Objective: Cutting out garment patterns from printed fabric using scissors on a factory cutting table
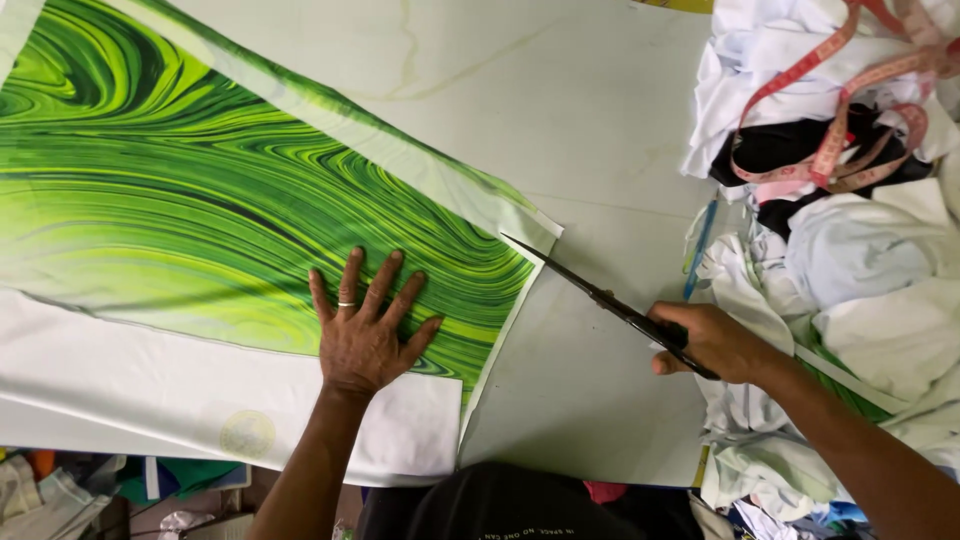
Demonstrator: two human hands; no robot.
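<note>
The green cloth, judged light, limp and prone to slipping, is pinned flat on the table by the spread left hand, while scissors, gripped in the right hand, meet its corner.

Single head-worn view, steeply down, close over the table

left hand: palm down, fingers spread wide and pointing away, pressed flat, ring on one finger
left forearm: bare, reaches up from bottom edge
right hand: closed in a fist-like grip, knuckles up
right forearm: bare, enters from lower right corner
</note>
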